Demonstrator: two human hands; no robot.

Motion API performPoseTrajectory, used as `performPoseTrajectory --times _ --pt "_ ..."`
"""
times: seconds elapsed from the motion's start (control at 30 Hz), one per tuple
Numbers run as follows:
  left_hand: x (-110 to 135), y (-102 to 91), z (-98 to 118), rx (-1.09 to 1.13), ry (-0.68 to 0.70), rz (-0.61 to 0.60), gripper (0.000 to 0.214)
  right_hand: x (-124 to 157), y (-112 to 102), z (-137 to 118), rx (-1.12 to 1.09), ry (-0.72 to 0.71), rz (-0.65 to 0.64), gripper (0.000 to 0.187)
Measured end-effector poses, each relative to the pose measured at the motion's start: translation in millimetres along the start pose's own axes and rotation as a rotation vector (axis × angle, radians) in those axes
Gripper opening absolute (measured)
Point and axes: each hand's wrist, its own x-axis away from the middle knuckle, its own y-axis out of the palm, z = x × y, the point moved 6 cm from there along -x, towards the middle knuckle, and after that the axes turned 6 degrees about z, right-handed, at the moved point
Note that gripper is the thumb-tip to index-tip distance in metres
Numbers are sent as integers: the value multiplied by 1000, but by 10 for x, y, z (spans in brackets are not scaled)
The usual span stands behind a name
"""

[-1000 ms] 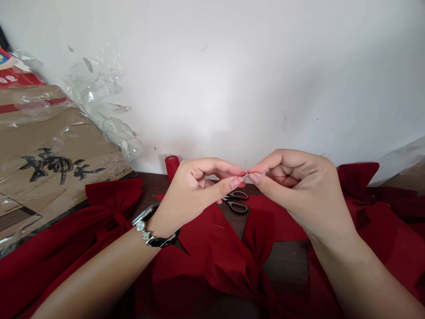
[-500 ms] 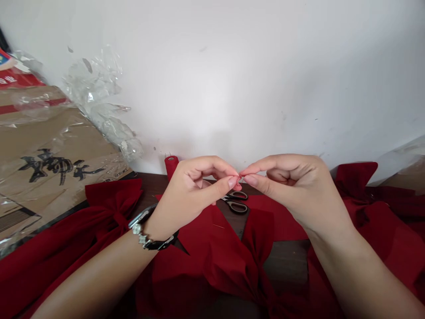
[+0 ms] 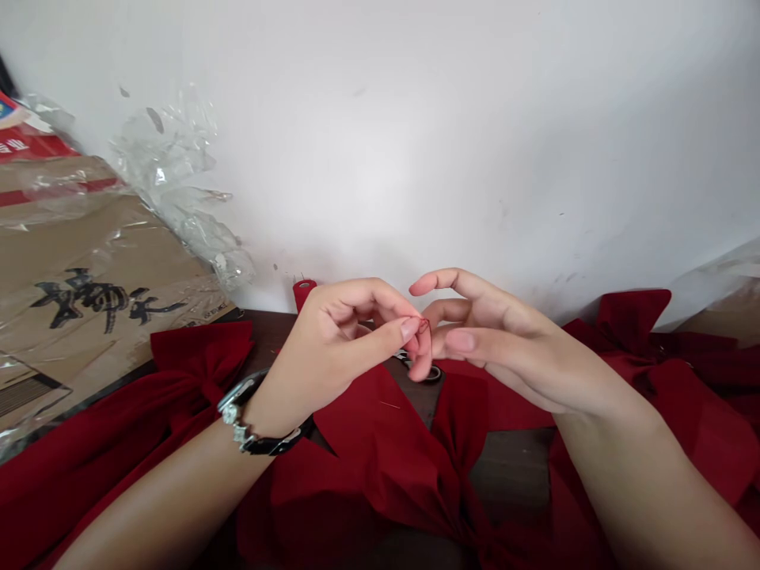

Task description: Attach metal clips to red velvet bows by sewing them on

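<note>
My left hand (image 3: 350, 340) pinches a short end of fine red thread (image 3: 423, 324) between thumb and fingertips. My right hand (image 3: 492, 340) stands open just beside it, its fingers spread and curved, holding nothing I can see. Below both hands lies a large bow of dark red fabric (image 3: 380, 443). Black-handled scissors (image 3: 431, 372) rest on the dark wooden table, mostly hidden behind my fingers. A spool of red thread (image 3: 304, 291) stands behind my left hand.
More red fabric bows (image 3: 629, 332) lie to the right, and another (image 3: 199, 364) lies to the left. Cardboard wrapped in clear plastic (image 3: 100, 269) leans at the left. A white wall (image 3: 416, 142) rises behind the table.
My right hand has let go of the thread and pulled back, its fingers opening. My left hand keeps its pinch and has shifted slightly, now covering more of the scissors.
</note>
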Motion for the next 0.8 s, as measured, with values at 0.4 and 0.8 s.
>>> performPoseTrajectory --times 0.4,0.8 --pt "81 16 198 -451 268 106 8 27 29 -68 264 -60 185 9" --pt "145 41 233 -604 352 91 7 79 1 -181 445 -191 295 10"
